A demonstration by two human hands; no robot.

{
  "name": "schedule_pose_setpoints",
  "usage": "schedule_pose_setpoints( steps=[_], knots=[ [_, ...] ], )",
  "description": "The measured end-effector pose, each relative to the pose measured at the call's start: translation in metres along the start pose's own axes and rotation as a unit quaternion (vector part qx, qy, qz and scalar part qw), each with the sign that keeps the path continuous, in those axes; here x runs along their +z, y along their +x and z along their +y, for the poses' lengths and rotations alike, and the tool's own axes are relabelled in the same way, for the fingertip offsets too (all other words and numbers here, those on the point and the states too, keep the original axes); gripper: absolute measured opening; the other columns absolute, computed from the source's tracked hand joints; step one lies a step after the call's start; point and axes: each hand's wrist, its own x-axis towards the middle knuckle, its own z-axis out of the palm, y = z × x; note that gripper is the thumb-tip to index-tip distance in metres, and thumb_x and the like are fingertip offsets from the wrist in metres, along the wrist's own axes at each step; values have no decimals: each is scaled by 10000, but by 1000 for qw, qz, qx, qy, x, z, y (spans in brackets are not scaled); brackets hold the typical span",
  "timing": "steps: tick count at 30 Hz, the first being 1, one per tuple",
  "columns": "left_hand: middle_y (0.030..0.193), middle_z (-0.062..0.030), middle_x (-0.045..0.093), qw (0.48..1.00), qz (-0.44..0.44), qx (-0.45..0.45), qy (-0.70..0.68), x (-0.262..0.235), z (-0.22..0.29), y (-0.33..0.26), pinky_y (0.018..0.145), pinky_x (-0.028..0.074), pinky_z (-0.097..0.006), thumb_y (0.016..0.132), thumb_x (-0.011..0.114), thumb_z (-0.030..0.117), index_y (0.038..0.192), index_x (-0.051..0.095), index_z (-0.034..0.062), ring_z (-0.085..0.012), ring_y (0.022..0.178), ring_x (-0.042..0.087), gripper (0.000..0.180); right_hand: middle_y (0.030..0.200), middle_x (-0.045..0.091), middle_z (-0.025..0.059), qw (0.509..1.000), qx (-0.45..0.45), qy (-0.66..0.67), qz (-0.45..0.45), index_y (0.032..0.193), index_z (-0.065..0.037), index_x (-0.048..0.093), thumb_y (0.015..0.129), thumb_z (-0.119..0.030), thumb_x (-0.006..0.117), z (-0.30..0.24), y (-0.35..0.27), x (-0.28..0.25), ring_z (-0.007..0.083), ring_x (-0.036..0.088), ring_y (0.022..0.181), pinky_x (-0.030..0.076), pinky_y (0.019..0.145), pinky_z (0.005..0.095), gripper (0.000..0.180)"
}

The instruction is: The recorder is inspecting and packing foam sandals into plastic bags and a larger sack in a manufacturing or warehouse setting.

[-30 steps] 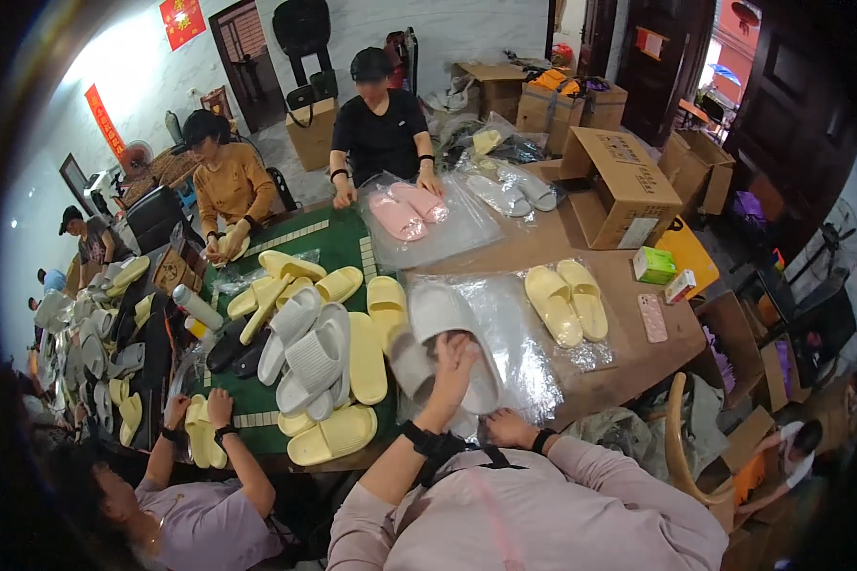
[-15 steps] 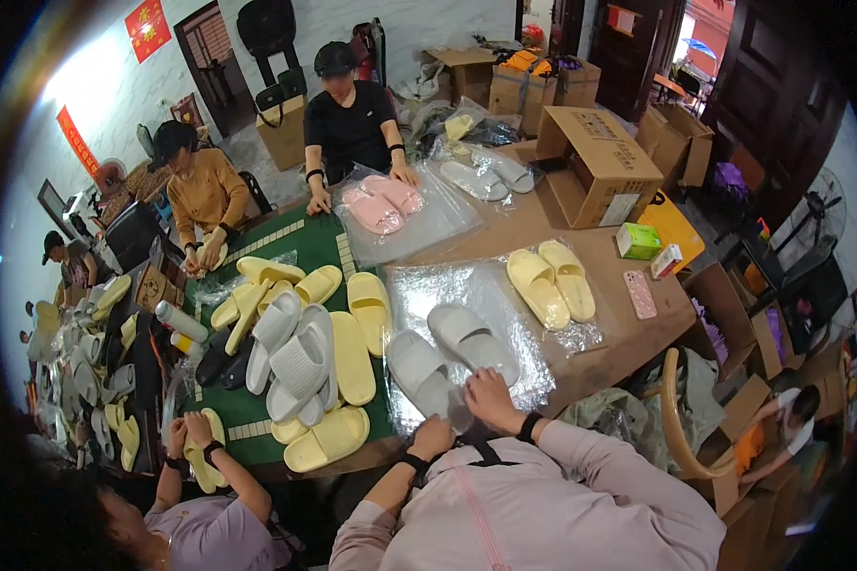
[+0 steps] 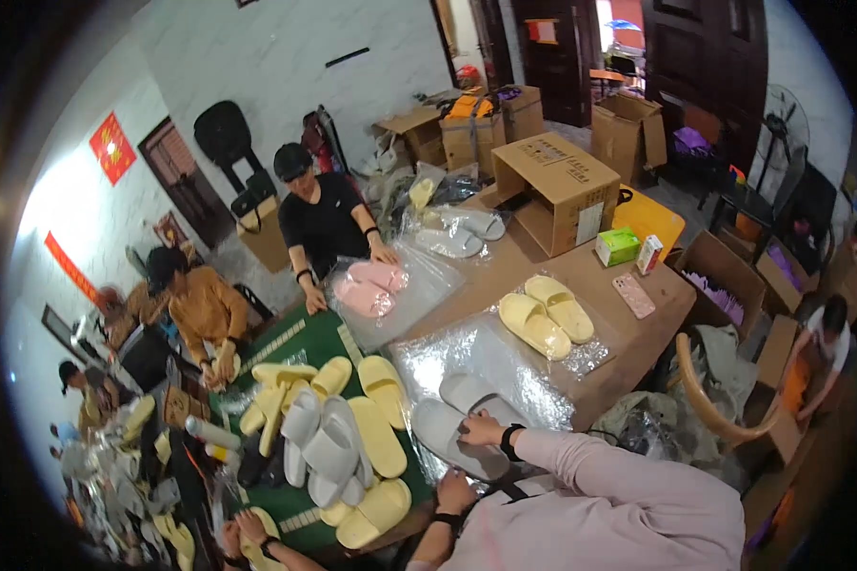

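A pair of grey slippers lies on a stack of clear plastic bags (image 3: 543,385) at the table's near side. My right hand (image 3: 483,428) reaches across the left grey slipper (image 3: 438,433), fingers curled at its inner edge. Beyond that hand, the right grey slipper (image 3: 474,392) is partly covered by it. By the left slipper's heel, my left hand (image 3: 455,492) is closed at the near edge of the plastic; its fingertips are partly hidden. To the left, grey slippers (image 3: 331,452) and yellow slippers (image 3: 378,433) lie heaped on the green mat.
Bagged yellow slippers (image 3: 548,319), a phone (image 3: 633,296), a green box (image 3: 618,246) and an open carton (image 3: 562,190) occupy the right side. Across the table, a person in black handles pink slippers (image 3: 371,288). Other people work at the left. A curved wooden chair arm (image 3: 700,390) stands at right.
The view has shifted, so the scene sits lower. My right hand has moved from the slippers' heel end forward onto the left grey slipper. My left hand stays near its heel.
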Motion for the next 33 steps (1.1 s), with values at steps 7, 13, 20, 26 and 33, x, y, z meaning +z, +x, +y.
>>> schedule_pose_setpoints(
  steps=[7,13,20,26,33],
  knots=[
    [1187,-228,452,986,74,40,147,38,-6,-1,852,355,-560,739,576,430,964,647,108,-376,1055,447,400,1050,585,147,959,-91,212,167,1065,-78,586,749,-242,563,2,-23,-17,306,503,1012,412,859,368,357],
    [1232,-216,445,952,240,133,136,57,-1,8,873,353,-508,702,598,337,1090,584,78,-338,1144,401,467,1014,624,58,830,-84,535,133,1068,-8,592,847,-152,520,3,-75,-64,138,536,923,408,840,264,274],
    [1228,-206,453,943,231,169,172,98,-68,23,881,345,-520,717,580,353,1113,571,94,-345,1148,397,473,889,620,7,906,-81,414,0,1037,-13,616,820,-179,522,15,-89,-82,90,508,785,415,707,240,288],
    [1224,-197,460,932,220,209,201,108,-92,30,888,337,-531,731,562,369,1135,557,109,-352,1153,393,480,739,565,-61,923,-50,378,-56,981,-30,646,808,-176,538,27,-89,-69,40,456,638,369,552,204,252],
    [1219,-185,469,914,190,274,229,125,-106,28,896,328,-545,748,540,387,1162,542,127,-359,1158,388,489,799,574,-58,871,-38,479,-101,1000,-8,625,847,-194,534,14,-98,-68,45,473,702,393,622,216,258]
  ],
)
